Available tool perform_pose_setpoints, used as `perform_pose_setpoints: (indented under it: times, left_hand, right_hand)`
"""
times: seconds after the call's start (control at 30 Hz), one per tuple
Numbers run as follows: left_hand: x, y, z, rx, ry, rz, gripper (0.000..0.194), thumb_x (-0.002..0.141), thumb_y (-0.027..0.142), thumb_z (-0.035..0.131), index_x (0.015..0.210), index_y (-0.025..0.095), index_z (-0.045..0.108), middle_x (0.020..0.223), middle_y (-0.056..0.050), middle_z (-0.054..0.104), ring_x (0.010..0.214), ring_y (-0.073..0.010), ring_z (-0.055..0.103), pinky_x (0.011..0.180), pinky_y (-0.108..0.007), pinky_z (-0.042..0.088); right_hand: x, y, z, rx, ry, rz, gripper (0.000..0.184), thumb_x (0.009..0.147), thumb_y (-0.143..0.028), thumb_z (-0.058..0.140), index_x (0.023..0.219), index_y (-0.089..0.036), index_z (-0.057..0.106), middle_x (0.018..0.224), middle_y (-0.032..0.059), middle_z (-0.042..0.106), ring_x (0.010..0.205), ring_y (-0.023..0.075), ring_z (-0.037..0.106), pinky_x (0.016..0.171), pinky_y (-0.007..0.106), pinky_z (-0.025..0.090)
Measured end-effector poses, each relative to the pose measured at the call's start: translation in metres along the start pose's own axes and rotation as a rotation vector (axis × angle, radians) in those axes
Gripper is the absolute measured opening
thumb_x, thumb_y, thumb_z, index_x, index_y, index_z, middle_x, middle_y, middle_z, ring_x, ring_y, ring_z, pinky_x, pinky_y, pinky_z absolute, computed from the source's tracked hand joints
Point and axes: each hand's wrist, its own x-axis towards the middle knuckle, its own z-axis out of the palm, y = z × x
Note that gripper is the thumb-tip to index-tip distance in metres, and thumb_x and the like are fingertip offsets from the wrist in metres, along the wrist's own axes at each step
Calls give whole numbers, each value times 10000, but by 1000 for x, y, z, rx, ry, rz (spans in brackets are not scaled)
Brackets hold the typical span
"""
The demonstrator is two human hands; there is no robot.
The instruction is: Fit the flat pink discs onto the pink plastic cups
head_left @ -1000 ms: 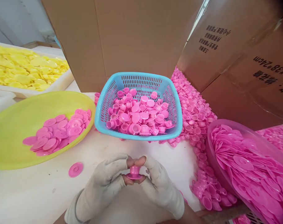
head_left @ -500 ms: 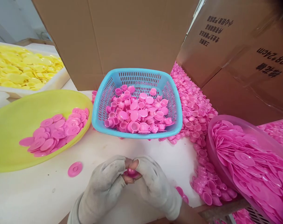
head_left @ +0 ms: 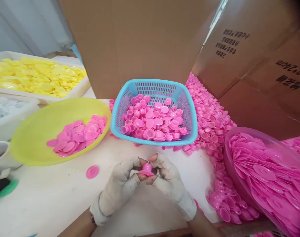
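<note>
Pink cup w/ saucer (head_left: 147, 168): 1 pc., held above white table (head_left: 53, 200), L hand (head_left: 121, 184) & R hand (head_left: 171, 181) both gripping it by fingertips. Loose pink saucer (head_left: 92, 171): flat on table, L side. Beyond: yellow bowl (head_left: 31, 135), pink saucers inside; blue basket (head_left: 154, 142), pink cups & saucers inside. Cardboard (head_left: 140, 42) behind.

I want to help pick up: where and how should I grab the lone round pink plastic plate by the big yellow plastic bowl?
Pinch the pink plate by opposite sides of its rim, probably from above: it lies flat, with no handle and nothing on top.
</note>
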Motion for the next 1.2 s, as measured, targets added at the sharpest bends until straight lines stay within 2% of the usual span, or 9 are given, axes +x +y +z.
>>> perform_pose_setpoints:
  times: [0.2,0.37,0.5,0.6,0.7,0.8,0.93,1.07,1.2]
  left_hand:
    - [-11,0,-13,187,14,10,317,798,306,614,1100,208,616,1023,-70,665,848,-204,632,769,-288,489]
    - [-29,-20,-69,753,138,-28,256,810,352,549,1011,220,638,1052,-85,631,826,-245,623,775,-338,453]
    - [-40,-42,-107,1027,108,-131,193,815,294,452,794,200,619,850,-92,600,753,-263,588,704,-367,433]
    - [-45,-51,-116,1054,163,-140,148,805,279,450,756,214,573,799,-70,592,722,-239,578,665,-336,423]
    - [-44,-47,-110,966,239,-193,118,784,317,496,724,220,525,697,-31,592,658,-211,573,604,-298,411]
    - [-33,-32,-88,625,213,-290,168,779,375,521,804,213,557,646,7,583,612,-178,574,575,-272,440]
    - [-11,-14,-47,1,83,-391,379,779,404,550,1070,161,556,785,-18,618,676,-174,630,623,-297,530]
    - [7,-8,-14,-257,-56,-354,365,819,399,535,1075,144,585,841,-49,638,724,-177,651,679,-315,550]
    - [14,-3,-1,-453,-240,-316,334,833,341,561,1118,174,608,928,-49,665,851,-166,625,767,-290,532]
  right_hand:
    - [-4,-15,1,-449,-13,-287,253,828,-160,562,1068,-222,509,821,7,622,670,124,596,603,253,504]
    - [5,-61,-11,-868,314,-683,352,861,-132,509,1195,-237,474,1067,90,569,943,211,578,777,377,513]
    - [5,-84,-20,-958,478,-706,332,855,-135,523,1172,-231,494,1208,111,502,1036,233,538,823,396,497]
    - [1,-67,-24,-1011,278,-600,245,861,-105,481,1069,-217,548,1014,79,580,913,204,571,777,355,498]
    - [0,-29,-27,-1098,-36,-426,253,841,-64,452,1019,-196,577,935,59,595,828,178,579,736,315,498]
    - [1,6,-31,-1175,-165,-285,221,793,-39,489,931,-180,586,927,58,581,801,172,578,713,306,498]
    - [1,17,-27,-1081,-81,-322,163,797,-45,502,852,-182,569,893,54,580,801,170,576,725,309,506]
    - [-2,8,-19,-923,79,-521,271,844,-72,454,1050,-199,575,1090,92,588,999,189,568,865,342,500]
    - [-2,7,-21,-1000,31,-517,401,782,-32,432,1106,-209,589,1131,87,589,1020,208,560,881,376,499]
